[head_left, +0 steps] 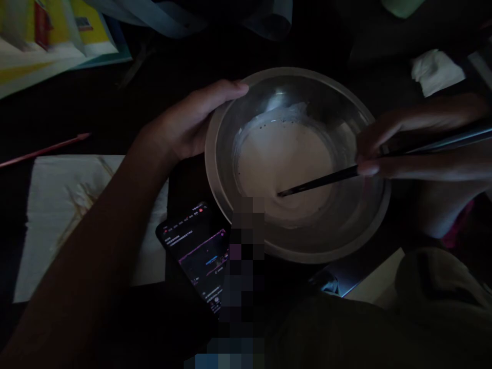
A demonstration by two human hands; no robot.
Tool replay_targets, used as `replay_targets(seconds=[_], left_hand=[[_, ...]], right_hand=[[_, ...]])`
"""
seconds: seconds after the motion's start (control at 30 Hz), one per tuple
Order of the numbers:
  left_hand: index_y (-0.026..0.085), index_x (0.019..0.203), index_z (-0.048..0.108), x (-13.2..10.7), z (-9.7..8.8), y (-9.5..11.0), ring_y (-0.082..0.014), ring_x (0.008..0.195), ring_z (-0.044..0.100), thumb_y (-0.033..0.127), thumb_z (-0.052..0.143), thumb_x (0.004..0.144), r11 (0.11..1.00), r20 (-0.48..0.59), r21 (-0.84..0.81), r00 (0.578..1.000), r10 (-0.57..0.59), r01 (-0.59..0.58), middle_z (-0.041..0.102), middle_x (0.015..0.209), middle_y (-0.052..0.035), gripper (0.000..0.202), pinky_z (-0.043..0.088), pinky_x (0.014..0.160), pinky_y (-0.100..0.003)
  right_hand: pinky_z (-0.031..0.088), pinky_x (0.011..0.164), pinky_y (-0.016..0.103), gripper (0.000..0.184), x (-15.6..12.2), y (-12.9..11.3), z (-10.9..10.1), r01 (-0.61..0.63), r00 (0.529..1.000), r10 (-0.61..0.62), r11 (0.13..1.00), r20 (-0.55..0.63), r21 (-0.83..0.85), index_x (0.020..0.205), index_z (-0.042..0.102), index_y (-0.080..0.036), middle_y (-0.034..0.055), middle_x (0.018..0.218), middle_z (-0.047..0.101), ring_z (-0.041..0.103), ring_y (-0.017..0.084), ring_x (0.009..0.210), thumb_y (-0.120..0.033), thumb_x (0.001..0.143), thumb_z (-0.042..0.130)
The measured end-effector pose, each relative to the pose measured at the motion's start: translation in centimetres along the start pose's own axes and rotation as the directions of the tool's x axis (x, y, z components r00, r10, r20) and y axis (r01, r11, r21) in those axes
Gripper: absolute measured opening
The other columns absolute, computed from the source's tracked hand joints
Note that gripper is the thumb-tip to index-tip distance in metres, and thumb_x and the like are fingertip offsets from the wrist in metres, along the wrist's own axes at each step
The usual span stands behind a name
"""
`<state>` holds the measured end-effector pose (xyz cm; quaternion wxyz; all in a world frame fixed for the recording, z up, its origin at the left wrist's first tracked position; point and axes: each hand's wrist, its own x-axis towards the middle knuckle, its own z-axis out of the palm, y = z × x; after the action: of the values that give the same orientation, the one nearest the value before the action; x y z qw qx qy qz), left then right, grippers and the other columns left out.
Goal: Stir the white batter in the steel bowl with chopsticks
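A steel bowl [346,230] sits in the middle of the dim scene, holding a pale creamy liquid [282,161]. My left hand [190,123] grips the bowl's left rim, thumb over the edge. My right hand [407,146] comes in from the right, fingers pinched on dark chopsticks [319,182] whose tips dip into the liquid near the bowl's middle.
A lit phone [196,251] lies just below the bowl's left side. A stained white cloth [61,205] is at the left, a thin red stick [46,148] above it. Colourful printed packaging [49,36] lies top left, white crumpled paper [436,69] top right.
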<state>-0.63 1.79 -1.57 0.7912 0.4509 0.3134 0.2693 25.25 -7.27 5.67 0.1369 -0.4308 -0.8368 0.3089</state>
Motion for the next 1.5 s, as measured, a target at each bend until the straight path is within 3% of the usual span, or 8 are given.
replay_targets(seconds=[0.27, 0.53, 0.73, 0.87, 0.97, 1.23, 1.4, 1.5], left_hand=[[0.007, 0.076, 0.054, -0.2, 0.5, 0.2, -0.0011, 0.05, 0.06, 0.016, 0.033, 0.091, 1.0, -0.02, -0.028, 1.0, -0.006, 0.006, 0.061, 0.057, 0.006, 0.027, 0.047, 0.053, -0.011], [0.007, 0.073, 0.053, -0.1, 0.2, 0.2, -0.0001, 0.048, 0.058, 0.016, 0.037, 0.091, 1.0, -0.003, -0.005, 1.0, 0.019, -0.019, 0.06, 0.056, 0.0067, 0.026, 0.046, 0.051, -0.009], [0.005, 0.076, 0.056, -0.2, 0.5, 0.2, 0.003, 0.047, 0.056, 0.02, 0.036, 0.09, 0.998, -0.089, 0.065, 0.996, -0.005, 0.01, 0.055, 0.053, 0.0078, 0.028, 0.041, 0.054, -0.007], [0.003, 0.085, 0.058, -0.2, 0.8, 0.4, -0.001, 0.053, 0.06, 0.018, 0.035, 0.092, 0.999, -0.071, 0.026, 0.997, -0.018, 0.019, 0.058, 0.058, 0.0056, 0.029, 0.046, 0.054, -0.01], [0.003, 0.091, 0.059, -0.3, 1.2, 0.7, -0.0009, 0.052, 0.059, 0.017, 0.031, 0.093, 0.997, -0.145, 0.043, 0.988, -0.057, 0.063, 0.054, 0.056, 0.0062, 0.031, 0.046, 0.054, -0.01], [0.009, 0.074, 0.052, -0.6, 1.8, 0.9, -0.001, 0.048, 0.056, 0.015, 0.029, 0.092, 0.998, -0.163, 0.038, 0.986, -0.036, 0.043, 0.055, 0.056, 0.0058, 0.029, 0.046, 0.05, -0.01], [0.005, 0.082, 0.055, -0.5, 1.7, 0.8, 0.0002, 0.049, 0.055, 0.016, 0.03, 0.092, 0.997, -0.149, 0.058, 0.988, -0.036, 0.045, 0.052, 0.056, 0.006, 0.03, 0.045, 0.052, -0.009], [0.004, 0.091, 0.057, -0.3, 1.4, 0.6, -0.0007, 0.052, 0.058, 0.016, 0.031, 0.091, 0.999, -0.13, 0.036, 0.991, -0.021, 0.026, 0.052, 0.056, 0.0069, 0.028, 0.047, 0.054, -0.01]], right_hand=[[0.048, 0.054, 0.028, 0.016, 0.2, -1.2, 1.1, -0.287, 0.926, 0.267, 0.957, -0.269, -0.04, 0.081, 0.064, -0.024, 0.0003, 0.077, 0.065, 0.062, 0.012, 0.069, -0.039, 0.079, 0.058], [0.051, 0.051, 0.027, 0.018, 0.3, -0.7, 0.9, -0.072, 0.997, 0.072, 0.997, 0.015, 0.002, 0.076, 0.066, -0.025, -0.0031, 0.069, 0.068, 0.064, 0.013, 0.065, -0.043, 0.076, 0.061], [0.05, 0.059, 0.026, 0.013, 0.5, -1.1, 1.2, -0.203, 0.955, 0.189, 0.978, -0.228, -0.037, 0.079, 0.064, -0.025, -0.0033, 0.08, 0.066, 0.063, 0.012, 0.076, -0.038, 0.077, 0.062], [0.043, 0.04, 0.023, 0.02, -0.1, 0.0, -0.6, -0.118, 0.993, 0.115, 0.99, -0.037, -0.081, 0.077, 0.064, -0.026, -0.0047, 0.064, 0.064, 0.061, 0.008, 0.056, -0.044, 0.079, 0.055], [0.053, 0.051, 0.018, 0.013, 0.2, 0.1, -0.1, 0.048, 0.988, -0.046, 0.999, 0.149, -0.011, 0.084, 0.063, -0.027, -0.0064, 0.072, 0.068, 0.066, 0.009, 0.067, -0.037, 0.08, 0.057], [0.047, 0.053, 0.028, 0.022, 0.1, -1.4, 0.8, -0.253, 0.954, 0.224, 0.958, -0.198, -0.137, 0.084, 0.062, -0.025, -0.0023, 0.081, 0.064, 0.062, 0.011, 0.073, -0.043, 0.084, 0.05], [0.049, 0.045, 0.018, 0.016, -0.1, -0.2, -0.5, -0.02, 0.994, 0.029, 0.996, 0.11, -0.082, 0.083, 0.062, -0.028, -0.0076, 0.067, 0.064, 0.062, 0.005, 0.06, -0.041, 0.083, 0.052], [0.052, 0.056, 0.017, 0.012, 0.6, -0.2, 1.0, 0.061, 0.996, -0.057, 0.997, 0.069, -0.05, 0.085, 0.061, -0.025, -0.0067, 0.077, 0.067, 0.064, 0.007, 0.071, -0.036, 0.082, 0.056]])
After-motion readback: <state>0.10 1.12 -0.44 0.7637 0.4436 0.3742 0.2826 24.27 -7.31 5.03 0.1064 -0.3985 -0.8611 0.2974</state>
